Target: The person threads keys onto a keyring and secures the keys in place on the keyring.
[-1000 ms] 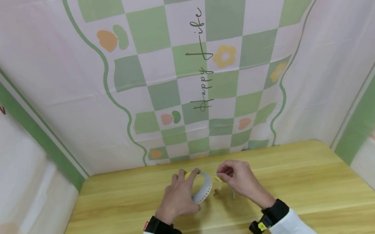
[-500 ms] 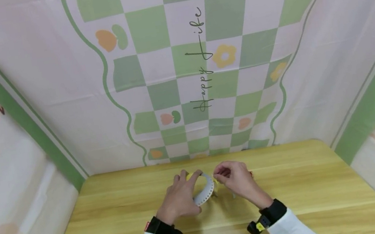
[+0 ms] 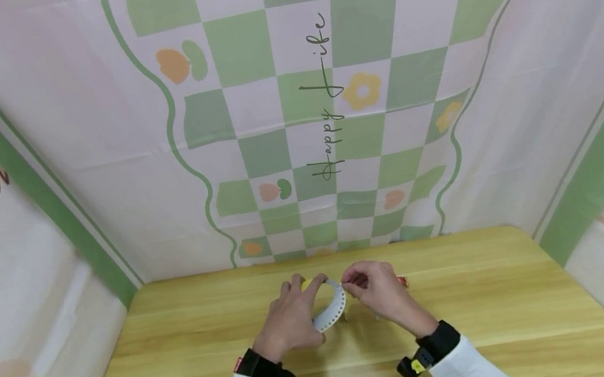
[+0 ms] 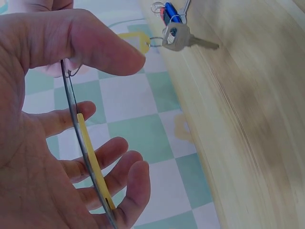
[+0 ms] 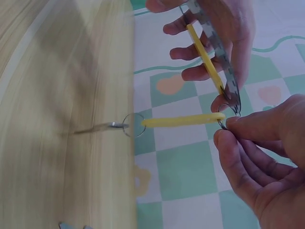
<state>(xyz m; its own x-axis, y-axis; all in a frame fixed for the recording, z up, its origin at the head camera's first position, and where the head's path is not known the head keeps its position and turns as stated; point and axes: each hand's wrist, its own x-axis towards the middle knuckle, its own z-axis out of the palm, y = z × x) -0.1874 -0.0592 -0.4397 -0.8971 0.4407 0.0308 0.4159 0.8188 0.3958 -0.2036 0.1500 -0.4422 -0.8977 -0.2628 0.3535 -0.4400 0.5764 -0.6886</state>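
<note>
In the head view, the left hand gripped a holed band over the bench; the right hand reached its edge at 2 o'clock.

In the left wrist view, the left fingers were curled round the band, a key at its 1 o'clock.

In the right wrist view, the right fingers pinched a ring; its yellow tag pointed to 9 o'clock, towards the key.

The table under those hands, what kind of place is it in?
Probably a little indoor booth for filming handwork: a wooden table, patterned sheets on three sides, and black wristbands that seem to carry cameras.
</note>
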